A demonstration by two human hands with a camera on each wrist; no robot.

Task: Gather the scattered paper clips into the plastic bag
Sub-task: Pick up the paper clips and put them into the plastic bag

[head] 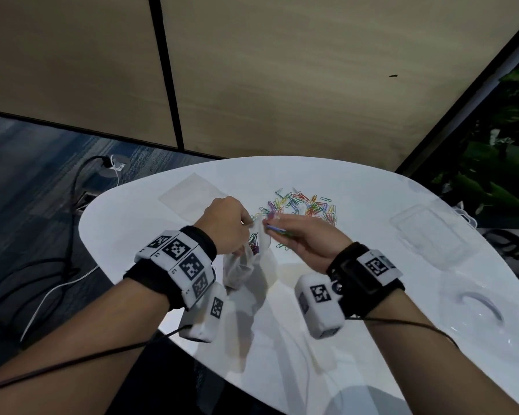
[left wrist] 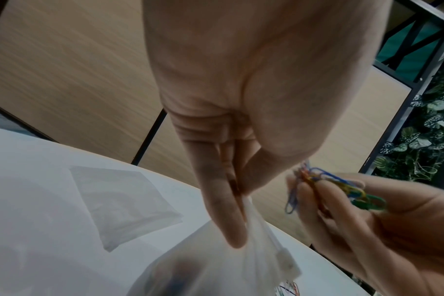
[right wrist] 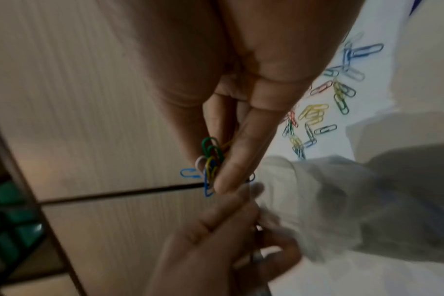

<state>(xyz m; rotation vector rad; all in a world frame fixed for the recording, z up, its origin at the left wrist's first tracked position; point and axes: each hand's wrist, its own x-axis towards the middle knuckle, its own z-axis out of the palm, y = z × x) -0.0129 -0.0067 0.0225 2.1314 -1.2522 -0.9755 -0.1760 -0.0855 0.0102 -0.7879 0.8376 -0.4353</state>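
While the left hand (head: pixel 226 224) pinches the plastic bag (head: pixel 246 269) open at its top, the right hand (head: pixel 304 238) holds a bunch of paper clips (left wrist: pixel 330 188) just beside that opening, on its right.

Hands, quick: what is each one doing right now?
Left hand: fingers pinch the plastic bag at its rim.
Right hand: fingers curled round a bunch of paper clips.

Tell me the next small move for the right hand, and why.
Probably bring the right hand over the mouth of the plastic bag and release. It pinches a bunch of paper clips right beside the rim that the left hand holds up.
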